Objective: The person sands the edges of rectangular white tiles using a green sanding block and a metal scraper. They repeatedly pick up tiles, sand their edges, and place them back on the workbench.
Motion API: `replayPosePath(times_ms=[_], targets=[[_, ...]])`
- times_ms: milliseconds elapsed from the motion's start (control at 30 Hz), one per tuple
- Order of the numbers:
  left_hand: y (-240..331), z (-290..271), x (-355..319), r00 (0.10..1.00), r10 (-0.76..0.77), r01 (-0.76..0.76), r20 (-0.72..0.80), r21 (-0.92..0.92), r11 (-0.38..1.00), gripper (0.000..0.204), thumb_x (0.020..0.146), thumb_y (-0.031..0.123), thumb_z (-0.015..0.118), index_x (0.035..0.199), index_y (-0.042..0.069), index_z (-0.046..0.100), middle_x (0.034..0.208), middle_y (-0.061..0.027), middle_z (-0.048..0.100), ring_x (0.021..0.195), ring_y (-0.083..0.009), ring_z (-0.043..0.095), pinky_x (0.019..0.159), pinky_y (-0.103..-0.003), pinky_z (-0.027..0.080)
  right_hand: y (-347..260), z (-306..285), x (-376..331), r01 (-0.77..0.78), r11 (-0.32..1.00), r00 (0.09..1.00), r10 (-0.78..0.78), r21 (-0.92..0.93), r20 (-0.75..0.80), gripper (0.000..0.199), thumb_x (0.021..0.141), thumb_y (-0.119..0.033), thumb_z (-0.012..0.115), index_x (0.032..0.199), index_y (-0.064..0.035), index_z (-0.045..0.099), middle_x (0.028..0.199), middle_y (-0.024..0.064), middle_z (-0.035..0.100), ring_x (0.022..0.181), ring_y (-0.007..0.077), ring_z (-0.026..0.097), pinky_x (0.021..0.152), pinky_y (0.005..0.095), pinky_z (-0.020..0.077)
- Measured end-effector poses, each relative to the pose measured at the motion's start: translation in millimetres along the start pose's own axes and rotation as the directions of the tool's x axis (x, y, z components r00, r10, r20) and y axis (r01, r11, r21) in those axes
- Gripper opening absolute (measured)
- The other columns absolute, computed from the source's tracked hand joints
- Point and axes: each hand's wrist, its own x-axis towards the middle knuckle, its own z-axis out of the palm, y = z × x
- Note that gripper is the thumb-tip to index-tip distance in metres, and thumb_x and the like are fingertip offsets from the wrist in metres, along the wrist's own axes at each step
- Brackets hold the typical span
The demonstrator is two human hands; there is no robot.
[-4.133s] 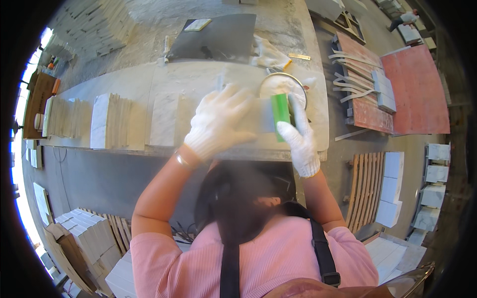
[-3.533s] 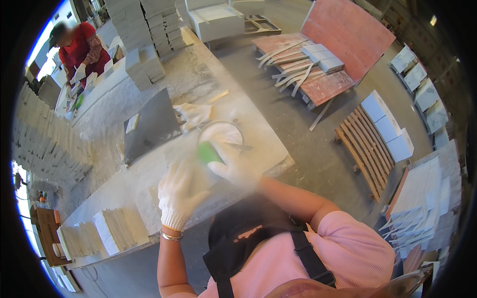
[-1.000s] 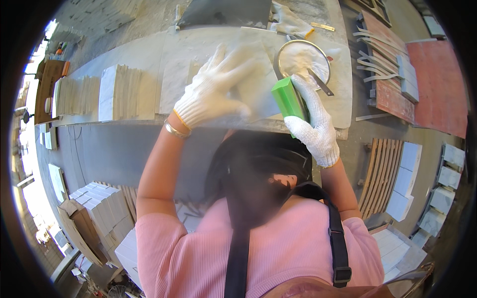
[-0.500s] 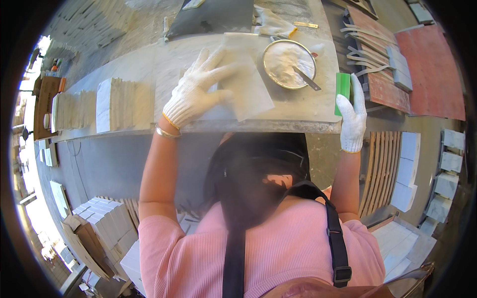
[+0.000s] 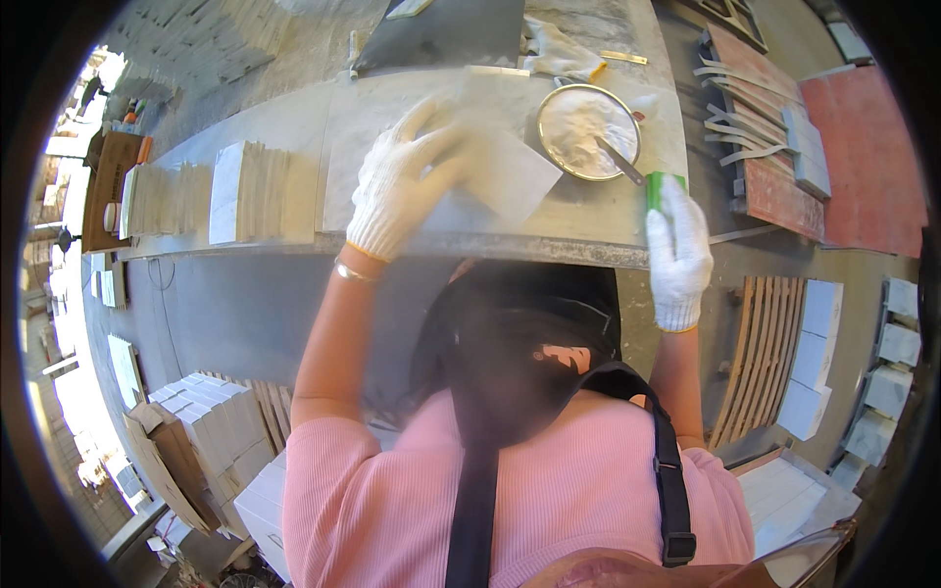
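My left hand, in a white knitted glove, reaches over the table with its fingers spread. They lie at the left side of a thin white rectangular piece, probably a tile; a hazy smear hides where they meet. My gloved right hand is closed round a small green block at the table's front right corner. Between the hands, farther back, stands a round bowl of white powder. A dark-handled tool leans in the powder, its handle over the rim toward the right hand.
Several tiles stand on edge along the table's left. A dark sheet and a spare glove lie at the back. Right of the table are pale strips on a reddish board. A slatted pallet stands lower right.
My right hand has brought the green block in from beyond the table's right edge to its corner, leftward against the bowl. My left hand stays by the white piece, its fingers still spread.
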Motion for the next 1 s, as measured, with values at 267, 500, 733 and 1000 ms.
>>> replayPosePath(times_ms=[267, 500, 733, 1000], targets=[[6.2, 4.1, -10.0, 0.993, -0.064, 0.065, -0.103, 0.011, 0.998, 0.033, 0.083, 0.034, 0.078, 0.114, 0.023, 0.081, 0.153, -0.0180, 0.056, 0.127, -0.0428, 0.059, 0.107, -0.047, 0.049, -51.6, 63.9, 22.3, 0.109, 0.971, 0.872, -0.196, 0.213, 0.449, 0.056, 0.096, -0.003, 0.060, 0.149, -0.0196, 0.060, 0.114, 0.0191, 0.074, 0.102, 0.0344, 0.073, 0.091, 0.0374, 0.0572], [6.1, 7.3, -12.4, 0.989, -0.091, 0.093, -0.120, 0.011, 0.996, 0.032, 0.082, 0.033, 0.079, 0.113, 0.024, 0.081, 0.153, -0.0174, 0.056, 0.126, -0.0421, 0.060, 0.106, -0.047, 0.050, -57.9, 50.7, -22.2, 0.130, 0.908, 0.736, -0.358, 0.398, 0.574, 0.048, 0.095, -0.004, 0.060, 0.142, -0.0144, 0.065, 0.123, 0.0152, 0.074, 0.103, 0.0343, 0.073, 0.089, 0.0389, 0.0577], [18.5, -2.7, -14.0, 0.988, -0.145, 0.147, -0.054, 0.017, 0.989, 0.039, 0.084, 0.032, 0.080, 0.120, 0.016, 0.080, 0.155, -0.0195, 0.054, 0.133, -0.0400, 0.057, 0.109, -0.046, 0.047, -37.0, 44.4, 6.7, -0.130, 0.866, 0.926, -0.069, 0.483, 0.371, 0.050, 0.096, 0.008, 0.062, 0.144, -0.0042, 0.062, 0.109, 0.0078, 0.075, 0.096, 0.0150, 0.070, 0.093, 0.0301, 0.0556], [21.9, -1.1, -18.7, 0.983, -0.117, 0.123, -0.139, 0.035, 0.992, 0.030, 0.084, 0.030, 0.078, 0.113, 0.022, 0.082, 0.150, -0.0222, 0.057, 0.114, -0.0431, 0.064, 0.101, -0.046, 0.052, -38.3, 67.2, 27.6, -0.066, 0.906, 0.944, -0.080, 0.418, 0.321, 0.060, 0.092, 0.008, 0.063, 0.150, -0.0078, 0.058, 0.122, 0.0095, 0.073, 0.109, 0.0164, 0.069, 0.101, 0.0310, 0.0531]])
